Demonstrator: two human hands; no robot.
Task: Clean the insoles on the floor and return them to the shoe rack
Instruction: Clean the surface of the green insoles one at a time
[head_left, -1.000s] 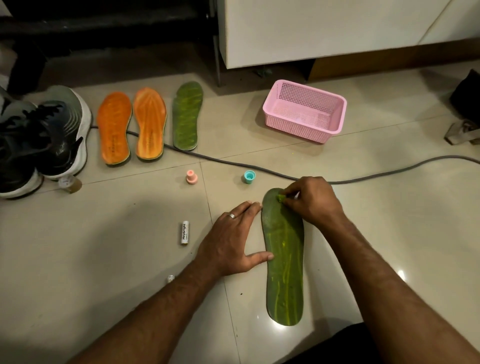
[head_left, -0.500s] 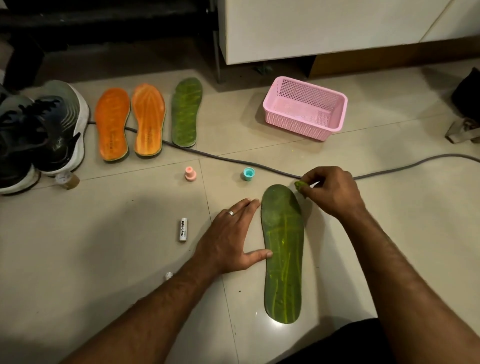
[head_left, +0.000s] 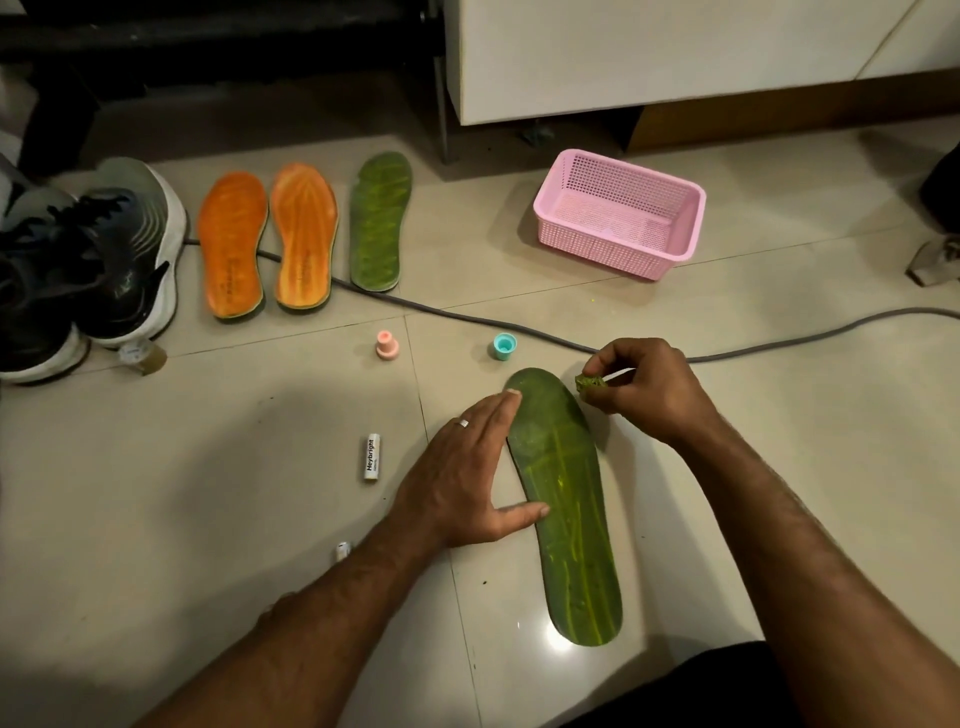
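Note:
A long green insole (head_left: 566, 509) lies flat on the tiled floor in front of me. My left hand (head_left: 467, 478) rests flat along its left edge, fingers straight, thumb touching the insole. My right hand (head_left: 639, 387) hovers just right of the insole's toe end and pinches a small green wad (head_left: 589, 383) with a white strip sticking out. Farther back stand two orange insoles (head_left: 231, 244) (head_left: 304, 236) and another green insole (head_left: 379, 221) side by side.
Dark sneakers (head_left: 88, 265) sit at the left. A pink basket (head_left: 621, 210) stands at the back right. A grey cable (head_left: 467, 317) crosses the floor. A pink cap (head_left: 387, 344), a teal cap (head_left: 504, 346) and a white tube (head_left: 371, 457) lie nearby.
My right hand has lifted off the insole's toe and drawn to the right, still pinching the green wad. My left hand has stayed against the insole.

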